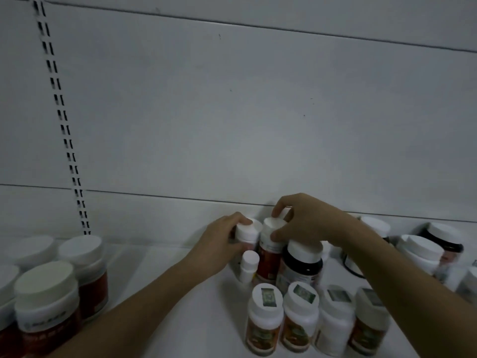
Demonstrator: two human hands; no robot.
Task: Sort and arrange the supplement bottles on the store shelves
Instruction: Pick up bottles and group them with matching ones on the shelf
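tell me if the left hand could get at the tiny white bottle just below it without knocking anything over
Probably yes. The tiny white bottle stands just under the left hand, with bare shelf on its left. But that hand already holds a white-capped bottle, and a red bottle crowds its right side.

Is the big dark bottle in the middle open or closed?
Closed. The dark bottle stands upright with its white cap on top.

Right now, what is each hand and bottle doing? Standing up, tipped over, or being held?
left hand: grips a white-capped bottle, upright.
right hand: grips the cap of a red-labelled bottle, upright.
small white bottle: upright, capped, not held.
dark bottle: upright, capped, not held.
front row of four bottles: upright, capped.
red jars: upright, capped, at the left.
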